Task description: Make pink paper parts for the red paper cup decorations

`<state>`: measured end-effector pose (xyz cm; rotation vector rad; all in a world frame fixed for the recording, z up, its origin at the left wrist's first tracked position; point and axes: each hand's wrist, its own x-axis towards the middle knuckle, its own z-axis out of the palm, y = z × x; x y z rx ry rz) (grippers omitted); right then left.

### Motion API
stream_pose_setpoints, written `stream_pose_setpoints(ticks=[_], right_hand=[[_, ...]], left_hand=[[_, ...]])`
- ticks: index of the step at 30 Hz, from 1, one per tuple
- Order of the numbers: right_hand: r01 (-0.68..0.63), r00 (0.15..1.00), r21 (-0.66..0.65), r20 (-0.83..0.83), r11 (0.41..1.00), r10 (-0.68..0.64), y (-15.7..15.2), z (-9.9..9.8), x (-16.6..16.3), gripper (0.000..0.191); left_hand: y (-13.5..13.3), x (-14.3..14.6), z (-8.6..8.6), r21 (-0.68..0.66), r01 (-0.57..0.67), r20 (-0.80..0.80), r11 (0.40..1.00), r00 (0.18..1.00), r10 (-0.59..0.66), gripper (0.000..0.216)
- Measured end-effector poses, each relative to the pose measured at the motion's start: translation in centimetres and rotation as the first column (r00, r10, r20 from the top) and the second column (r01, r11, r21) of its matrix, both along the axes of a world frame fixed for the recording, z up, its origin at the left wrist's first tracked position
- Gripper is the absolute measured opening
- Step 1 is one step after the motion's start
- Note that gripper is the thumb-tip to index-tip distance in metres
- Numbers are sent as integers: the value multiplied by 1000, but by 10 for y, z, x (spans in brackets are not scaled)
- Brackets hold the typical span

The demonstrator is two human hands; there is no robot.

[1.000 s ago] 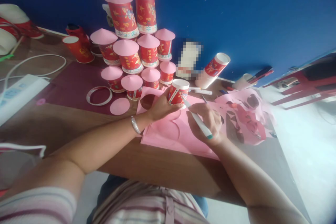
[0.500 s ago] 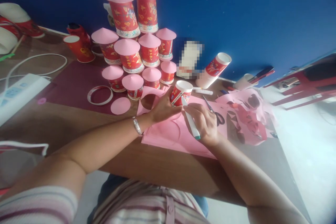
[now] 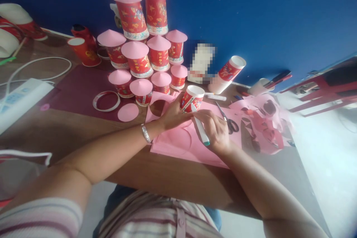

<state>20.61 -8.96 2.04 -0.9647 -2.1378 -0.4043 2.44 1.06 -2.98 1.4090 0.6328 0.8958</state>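
My left hand (image 3: 172, 114) is closed around a small red paper cup (image 3: 191, 98) that stands upside down on a pink paper sheet (image 3: 184, 143). My right hand (image 3: 216, 129) grips a white pen with a green end (image 3: 200, 128), its tip against the foot of the cup. A silver bracelet sits on my left wrist. Scissors (image 3: 229, 121) lie just right of my right hand on the pink sheet.
A pile of red cups with pink cone lids (image 3: 145, 44) stands behind. A pink paper disc (image 3: 128, 112) and a cut cup rim (image 3: 106, 100) lie to the left. A power strip (image 3: 19, 100), pink offcuts (image 3: 264, 124), a tilted cup stack (image 3: 227, 73).
My right hand has moved left with the pen, bringing its tip to the cup. The scissors, hidden a second ago, are now uncovered. My left hand keeps hold of the cup.
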Motion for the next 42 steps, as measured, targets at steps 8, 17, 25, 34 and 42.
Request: stream_pose_setpoints(ticks=[8, 17, 25, 34, 42], right_hand=[[-25, 999, -34, -26, 999, 24, -2, -6, 0, 41], [-9, 1000, -37, -7, 999, 9, -4, -6, -3, 37], [-21, 999, -56, -29, 998, 19, -3, -11, -1, 43], [13, 999, 8, -51, 1000, -12, 0, -11, 0, 32], [41, 997, 47, -70, 998, -37, 2, -5, 1, 31]], left_hand=[[0, 0, 4, 1, -39, -37, 999, 999, 39, 90], [0, 0, 4, -8, -62, -56, 998, 997, 61, 87], [0, 0, 10, -2, -48, -46, 999, 998, 48, 88], [3, -2, 0, -41, -35, 1, 999, 999, 35, 88], [4, -3, -2, -134, -22, 67, 991, 997, 31, 84]])
